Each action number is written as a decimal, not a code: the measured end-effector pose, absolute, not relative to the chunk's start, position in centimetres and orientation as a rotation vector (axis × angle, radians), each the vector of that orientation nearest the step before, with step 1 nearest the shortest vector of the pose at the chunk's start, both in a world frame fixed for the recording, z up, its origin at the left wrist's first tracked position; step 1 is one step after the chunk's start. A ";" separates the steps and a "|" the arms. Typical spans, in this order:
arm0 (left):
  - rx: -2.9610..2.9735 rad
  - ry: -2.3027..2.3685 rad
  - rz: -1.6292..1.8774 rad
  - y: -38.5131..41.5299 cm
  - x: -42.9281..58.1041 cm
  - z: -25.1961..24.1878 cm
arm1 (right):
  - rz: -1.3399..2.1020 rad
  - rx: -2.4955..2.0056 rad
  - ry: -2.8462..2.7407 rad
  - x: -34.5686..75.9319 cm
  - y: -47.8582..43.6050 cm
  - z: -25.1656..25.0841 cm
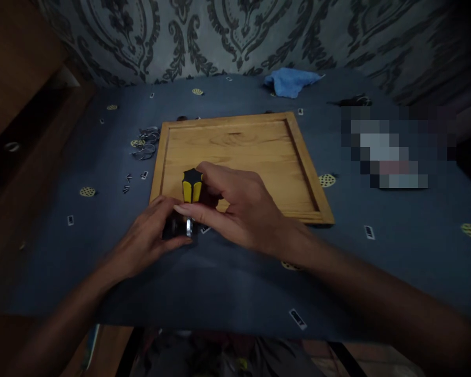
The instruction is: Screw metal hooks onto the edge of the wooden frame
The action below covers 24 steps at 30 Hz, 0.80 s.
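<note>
A screwdriver (192,187) with a black and yellow handle stands upright in my right hand (243,204), its fingers closed round it. My left hand (153,230) is at the near left corner of a framed wooden panel (227,149), thumb and fingers curled about a small shiny metal part (189,227). The metal part sits just below the screwdriver's handle; its kind is not clear. The panel lies flat with its raised rim up, and my hands cover part of its near edge. The screwdriver's tip is hidden.
Several curved metal pieces (146,144) and a few small screws (126,183) lie left of the panel. A blue cloth (291,82) is at the back, with a dark object (353,101) to its right. A blurred-out patch (388,152) covers something on the right of the patterned tablecloth (227,288).
</note>
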<state>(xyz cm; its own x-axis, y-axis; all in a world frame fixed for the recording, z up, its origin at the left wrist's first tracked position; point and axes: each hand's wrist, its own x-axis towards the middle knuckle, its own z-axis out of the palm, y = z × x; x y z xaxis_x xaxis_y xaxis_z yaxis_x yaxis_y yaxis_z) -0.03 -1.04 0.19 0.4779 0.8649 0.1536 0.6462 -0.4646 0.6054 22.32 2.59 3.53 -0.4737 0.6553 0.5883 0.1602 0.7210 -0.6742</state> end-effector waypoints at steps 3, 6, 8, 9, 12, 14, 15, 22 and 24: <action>2.249 1.256 0.591 -1.0 0.0 0.2 | 0.820 -0.630 -1.964 22.1 2.5 3.6; 2.254 1.270 0.574 -1.0 0.1 0.4 | 0.947 -0.642 -1.921 22.1 2.5 3.8; 2.246 1.287 0.574 -1.0 0.2 0.5 | 1.051 -0.659 -1.920 22.3 2.6 4.1; 2.237 1.294 0.572 -1.0 0.2 0.5 | 1.108 -0.664 -1.933 22.4 2.7 4.3; 2.216 1.297 0.557 -1.0 0.2 0.6 | 1.215 -0.652 -1.987 22.9 3.0 4.7; 2.207 1.298 0.553 -1.0 0.2 0.7 | 1.219 -0.647 -2.010 23.0 3.2 4.7; 2.204 1.301 0.552 -1.0 0.1 0.8 | 1.209 -0.650 -2.011 23.0 3.2 4.7; 2.207 1.340 0.519 -1.0 0.2 0.9 | 1.070 -0.645 -1.941 22.1 2.5 3.5; 2.204 1.349 0.516 -0.9 0.2 0.8 | 1.023 -0.646 -1.922 21.9 2.4 3.3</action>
